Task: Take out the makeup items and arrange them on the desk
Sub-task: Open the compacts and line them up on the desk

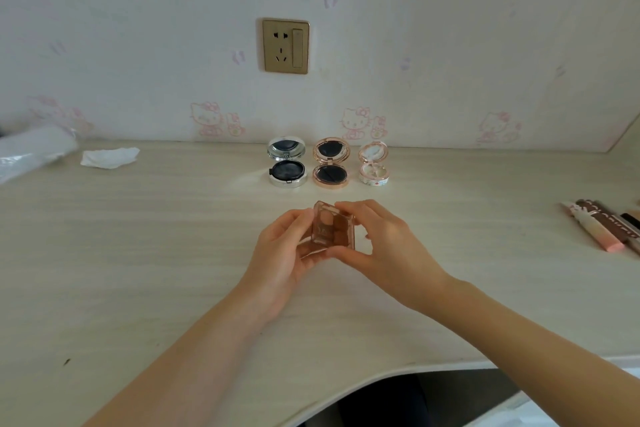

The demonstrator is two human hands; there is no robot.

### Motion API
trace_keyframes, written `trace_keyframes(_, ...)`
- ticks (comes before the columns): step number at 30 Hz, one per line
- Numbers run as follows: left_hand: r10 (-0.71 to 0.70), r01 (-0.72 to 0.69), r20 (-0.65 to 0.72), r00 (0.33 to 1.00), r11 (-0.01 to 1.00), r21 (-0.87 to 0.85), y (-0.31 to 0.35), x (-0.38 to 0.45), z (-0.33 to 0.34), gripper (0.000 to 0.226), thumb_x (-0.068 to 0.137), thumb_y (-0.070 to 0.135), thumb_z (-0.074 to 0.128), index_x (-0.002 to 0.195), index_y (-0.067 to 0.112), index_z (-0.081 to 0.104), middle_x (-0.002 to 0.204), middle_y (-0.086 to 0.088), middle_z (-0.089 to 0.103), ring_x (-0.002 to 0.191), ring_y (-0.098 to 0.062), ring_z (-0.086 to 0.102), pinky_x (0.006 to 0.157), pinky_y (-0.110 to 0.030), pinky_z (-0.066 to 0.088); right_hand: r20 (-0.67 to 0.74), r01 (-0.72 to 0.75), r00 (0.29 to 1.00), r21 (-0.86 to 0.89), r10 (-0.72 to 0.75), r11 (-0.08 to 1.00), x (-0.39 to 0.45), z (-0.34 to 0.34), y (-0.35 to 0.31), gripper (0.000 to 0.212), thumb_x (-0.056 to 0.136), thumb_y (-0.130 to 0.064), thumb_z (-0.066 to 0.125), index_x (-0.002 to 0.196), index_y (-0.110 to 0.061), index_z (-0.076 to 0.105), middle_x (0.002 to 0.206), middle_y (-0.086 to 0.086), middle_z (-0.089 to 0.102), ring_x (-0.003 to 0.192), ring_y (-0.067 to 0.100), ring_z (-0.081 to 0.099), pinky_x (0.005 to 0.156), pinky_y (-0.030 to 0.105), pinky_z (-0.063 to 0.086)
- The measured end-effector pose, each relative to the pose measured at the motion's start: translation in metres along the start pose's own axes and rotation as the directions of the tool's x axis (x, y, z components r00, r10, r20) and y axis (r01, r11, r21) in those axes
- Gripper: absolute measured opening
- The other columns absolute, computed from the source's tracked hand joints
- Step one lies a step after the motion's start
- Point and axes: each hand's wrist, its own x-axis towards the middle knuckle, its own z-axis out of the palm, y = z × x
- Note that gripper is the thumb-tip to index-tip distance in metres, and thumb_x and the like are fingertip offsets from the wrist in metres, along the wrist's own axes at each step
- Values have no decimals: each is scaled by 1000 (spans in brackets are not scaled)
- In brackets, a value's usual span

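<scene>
Above the middle of the desk (pixel 138 270), the left hand (pixel 282 253) and right hand (pixel 381 246) both grip a small clear eyeshadow palette (pixel 330 229), its lid partly raised, near three open round compacts (pixel 330 163) by the wall.

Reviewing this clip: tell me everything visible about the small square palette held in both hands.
The palette is a small square case of clear, brown-tinted plastic with brownish pans inside. Its lid looks partly raised, though that is hard to tell. It is held tilted above the desk, in front of three open round compacts. The left hand grips its left side, and the right hand pinches its top and bottom right corners.
</scene>
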Motion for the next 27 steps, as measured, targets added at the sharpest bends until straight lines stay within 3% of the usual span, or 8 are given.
trace_keyframes(2, -51, 58, 66, 997, 993, -106, 1, -1, 0, 32, 96, 28, 52, 108, 2, 65, 108, -24, 68, 97, -42, 66, 79, -41, 58, -24, -1, 1000, -21, 0, 1000, 1, 1, -3, 62, 81, -45, 68, 135, -23, 47, 125, -9, 53, 114, 12, 49, 95, 24, 43)
trace_keyframes(5, -89, 112, 119, 989, 974, -198, 3, -3, 1, 39, 97, 30, 50, 119, -1, 58, 117, -28, 63, 102, -49, 63, 76, -41, 57, -49, 2, 999, -60, -5, 998, -1, 2, -8, 62, 81, -44, 68, 136, -23, 46, 127, -8, 51, 115, 13, 46, 94, 17, 36)
trace_keyframes(12, -65, 85, 128, 990, 983, -162, 2, -3, -1, 28, 94, 27, 54, 103, 5, 69, 95, -19, 69, 86, -36, 69, 74, -39, 57, -38, 98, 994, -90, -102, 991, 1, -1, -19, 54, 83, -31, 70, 132, -20, 52, 124, -4, 53, 111, 18, 50, 95, 27, 42)
trace_keyframes(17, -77, 91, 109, 991, 987, -134, 1, -2, -3, 34, 95, 26, 53, 111, -1, 64, 99, -23, 68, 92, -38, 68, 77, -41, 57, -16, 106, 994, -37, -107, 994, 3, -5, -18, 50, 82, -31, 71, 128, -19, 56, 117, -3, 56, 106, 18, 55, 93, 28, 44)
trace_keyframes(20, -86, 96, 81, 993, 988, -118, 0, 0, -4, 33, 91, 28, 56, 105, 1, 70, 102, -22, 68, 94, -37, 68, 77, -41, 57, -9, 104, 995, -26, -104, 994, 4, -9, -16, 48, 83, -31, 71, 126, -16, 58, 116, -2, 60, 106, 16, 57, 91, 30, 46)
trace_keyframes(27, -91, 99, 73, 993, 988, -116, -1, 1, -5, 31, 86, 31, 60, 95, 4, 74, 96, -21, 70, 90, -36, 69, 79, -43, 56, 65, 96, 993, 16, -96, 995, 11, -22, -8, 39, 84, -35, 69, 121, -24, 63, 114, -10, 67, 103, 2, 59, 90, 16, 44)
